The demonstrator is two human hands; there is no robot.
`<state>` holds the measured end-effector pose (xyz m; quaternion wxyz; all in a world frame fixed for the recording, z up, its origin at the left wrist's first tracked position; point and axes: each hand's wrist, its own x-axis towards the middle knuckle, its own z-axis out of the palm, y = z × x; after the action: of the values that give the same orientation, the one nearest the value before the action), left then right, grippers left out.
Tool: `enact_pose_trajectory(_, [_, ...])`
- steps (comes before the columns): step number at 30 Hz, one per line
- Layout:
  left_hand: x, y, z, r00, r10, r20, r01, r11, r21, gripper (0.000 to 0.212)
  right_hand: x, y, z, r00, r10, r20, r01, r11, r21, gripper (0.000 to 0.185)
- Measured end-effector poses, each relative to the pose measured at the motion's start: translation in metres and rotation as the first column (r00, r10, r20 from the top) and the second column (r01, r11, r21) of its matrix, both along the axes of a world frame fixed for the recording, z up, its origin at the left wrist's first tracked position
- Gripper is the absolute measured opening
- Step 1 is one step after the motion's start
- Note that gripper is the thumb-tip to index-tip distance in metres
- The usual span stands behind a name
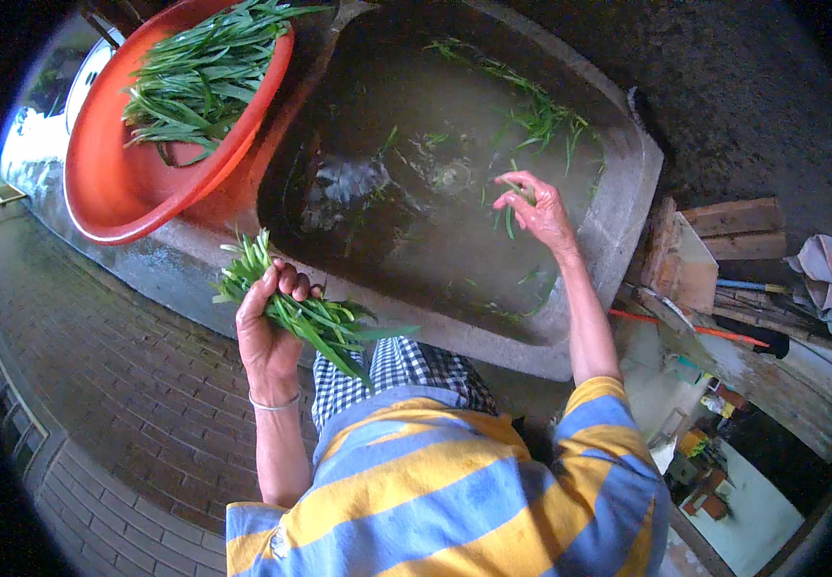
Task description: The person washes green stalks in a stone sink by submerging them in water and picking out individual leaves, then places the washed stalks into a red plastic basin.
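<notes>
My left hand (272, 317) is closed around a bunch of leafy greens (315, 321), pale stem ends up and long flat leaves trailing toward my lap. It is held just outside the near edge of a stone sink (416, 310). Over the murky water (416, 209) in that sink, my right hand (542, 209) pinches a short green piece (519, 191) between thumb and fingers. Loose green scraps (546, 119) float along the sink's far right side, with smaller bits scattered elsewhere on the water.
An orange-red plastic basin (127, 195) at the upper left holds a heap of long green leaves (207, 72). Wooden boards (737, 227) and a crumpled cloth (831, 281) lie right of the sink. Brick paving (135, 375) stretches along my left.
</notes>
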<state>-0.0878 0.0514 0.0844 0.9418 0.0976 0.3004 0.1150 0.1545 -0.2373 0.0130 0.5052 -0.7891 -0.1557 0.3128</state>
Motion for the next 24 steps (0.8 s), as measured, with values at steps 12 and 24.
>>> enact_pose_trajectory(12, [-0.020, 0.008, -0.007, 0.999, 0.051, 0.005, -0.051, 0.998, 0.035, 0.014, -0.027, -0.031, -0.037, 0.983, -0.050, -0.177, 0.024, 0.989, -0.149, 0.013])
enact_pose_trajectory(24, [-0.029, 0.011, 0.005, 0.996, 0.082, 0.023, -0.083, 0.996, 0.041, 0.015, -0.075, 0.024, -0.099, 0.976, 0.189, 0.110, -0.146, 0.937, -0.318, 0.023])
